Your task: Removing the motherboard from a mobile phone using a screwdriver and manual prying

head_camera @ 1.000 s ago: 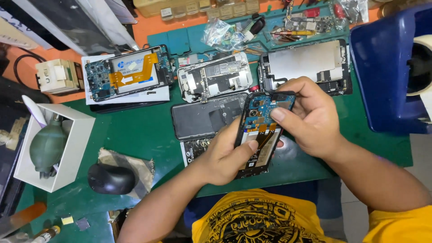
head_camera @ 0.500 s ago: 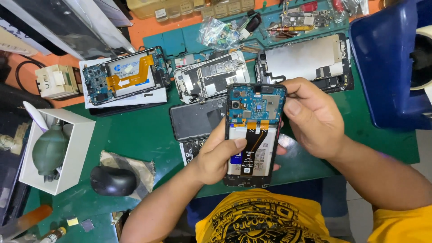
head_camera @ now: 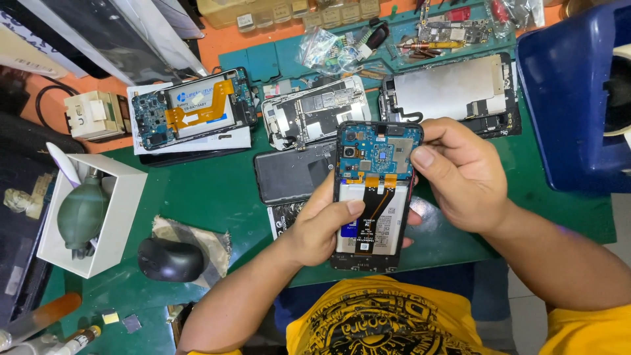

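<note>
An opened phone (head_camera: 372, 190) with its back cover off is held above the green mat (head_camera: 197, 197), showing a blue circuit board, an orange flex cable and a white battery. My left hand (head_camera: 319, 227) grips its lower left side, thumb lying across the battery. My right hand (head_camera: 460, 174) holds the upper right edge, thumb pressed on the board's right corner. The phone faces me, nearly upright in the view.
Three other dismantled phones lie behind: one with an orange flex (head_camera: 190, 112), a silver-framed one (head_camera: 312, 112), one with a metal plate (head_camera: 453, 89). A dark back cover (head_camera: 292, 172), a black mouse (head_camera: 169, 260), a green air blower in a white box (head_camera: 82, 217) and a blue bin (head_camera: 578, 98) surround them.
The phone has been turned from tilted to facing me squarely and raised closer. My right thumb shifted to the board's upper right corner; my left thumb now rests on the battery.
</note>
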